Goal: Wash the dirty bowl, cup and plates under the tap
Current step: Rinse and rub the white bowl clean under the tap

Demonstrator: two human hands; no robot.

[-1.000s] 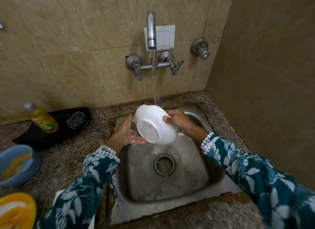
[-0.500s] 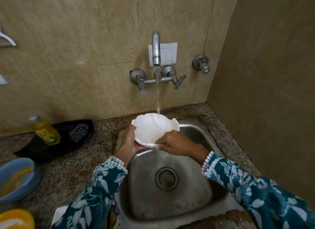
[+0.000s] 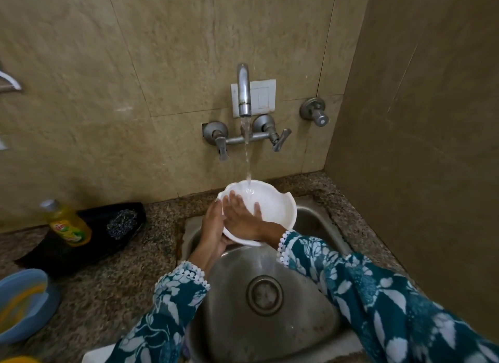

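A white bowl (image 3: pixel 275 208) with a scalloped rim is held mouth-up over the steel sink (image 3: pixel 310 222), right under the running tap (image 3: pixel 243 92). Water falls into it and spills over its near edge. My left hand (image 3: pixel 212 227) grips the bowl's left side from below, thumb at the rim. My right hand (image 3: pixel 241 214) lies flat inside the bowl, fingers straight against its inner wall. A blue plate (image 3: pixel 24 303) with yellow smears sits at the left edge, and a yellow plate (image 3: pixel 19 359) peeks in at the bottom left corner.
A black tray (image 3: pixel 89 235) on the granite counter holds a yellow dish-soap bottle (image 3: pixel 67 222) and a steel scrubber (image 3: pixel 121 222). A separate valve (image 3: pixel 314 111) sticks out of the tiled wall. A side wall closes the right. Something white (image 3: pixel 94 356) lies at the bottom edge.
The bowl went from tipped bottom-out to mouth-up under the stream. My right hand moved from its outer rim to the inside. The view tilted upward.
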